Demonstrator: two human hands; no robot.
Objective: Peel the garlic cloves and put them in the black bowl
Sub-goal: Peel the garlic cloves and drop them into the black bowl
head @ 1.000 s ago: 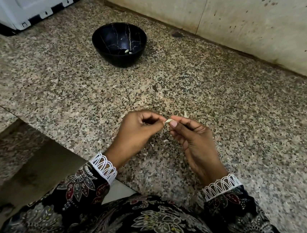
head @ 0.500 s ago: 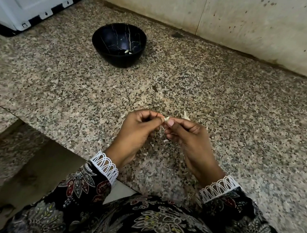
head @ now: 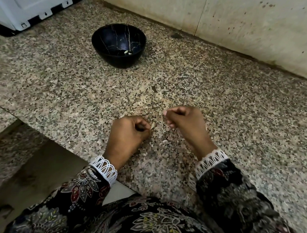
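My left hand (head: 128,131) hovers low over the granite counter (head: 58,81) and pinches a small pale garlic clove (head: 152,125) between thumb and fingertips. My right hand (head: 185,125) is a little to the right and farther back, its fingers curled; whether a scrap of peel is in its fingertips I cannot tell. The black bowl (head: 107,44) with thin gold veins stands farther back and to the left, and a couple of pale peeled cloves (head: 127,52) lie at its bottom.
A white appliance (head: 28,1) stands at the back left corner. A stained tiled wall (head: 233,17) closes the back. Small scraps of garlic skin (head: 165,141) lie on the counter between my hands. The counter's front edge drops off at lower left.
My hands, joined on the clove before, have pulled apart. The left hand keeps the clove and has sunk slightly; the right hand has moved away to the right and back.
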